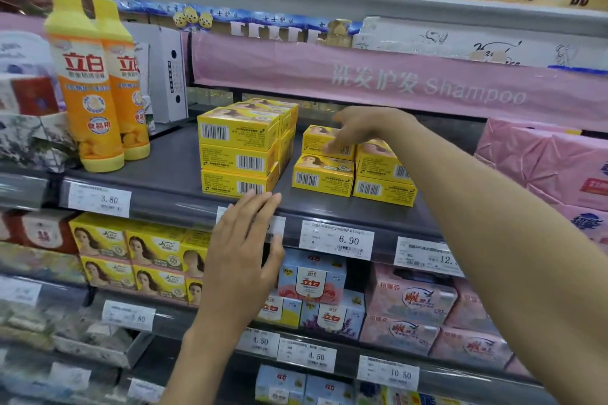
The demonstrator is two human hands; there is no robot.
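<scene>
Right hand (362,131) reaches over the grey shelf (171,168). Its fingers lie over the front of the top yellow box (315,135). The hand is blurred, so I cannot tell whether it pinches the box or only touches it.

The box is a flat cardboard carton, rectangular with sharp edges and a glossy print. It sits on a second box (324,176) in the middle stack. Its long axis runs left to right along the shelf edge, with the portrait face up and the long side towards the front.

Just right stands a two-high stack (383,186), touching the middle one. To the left, apart, is a three-high stack (238,154) with barcodes facing front.

Left hand (245,246) is released, fingers straight and together. Its fingertips are at the shelf lip below the left stack, holding nothing.

Two orange plastic bottles (90,85) with yellow caps stand upright at far left. Crinkled pink packs (543,161) are at far right.
</scene>
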